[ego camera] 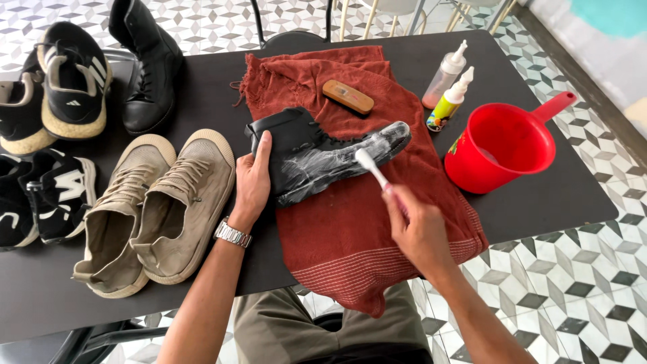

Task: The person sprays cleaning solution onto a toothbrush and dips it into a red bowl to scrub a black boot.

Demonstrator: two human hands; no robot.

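In the middle of the frame a black leather ankle boot (317, 155) lies on its side on a rust-red fringed cloth (350, 229) spread over a dark rectangular table (552, 195), its toe pointing toward the right and its side streaked with white foam. The left hand (253, 182), with a silver metal wristwatch (232, 234) on its wrist, grasps the boot at the heel and shaft end, thumb on top and fingers wrapped around the edge. The right hand (418, 229) is clenched around the pink handle of a white-headed toothbrush (372, 168), whose bristles touch the foamy side of the boot near the toe.

Above the boot on the cloth lies a brown wooden shoe brush (348, 96). In the upper right stand a clear squeeze bottle (445, 75) and, just beside it, a smaller yellow-labelled squeeze bottle (450, 101); to their right sits a red plastic scoop with a handle (502, 145). At the left of the frame a pair of beige canvas lace-up shoes (151, 209) rests just beside the left forearm. Further to the upper left stand a second black leather boot (148, 67), upright, and black-and-white sneakers (71, 77); more black-and-white sneakers (57, 199) lie at the left edge
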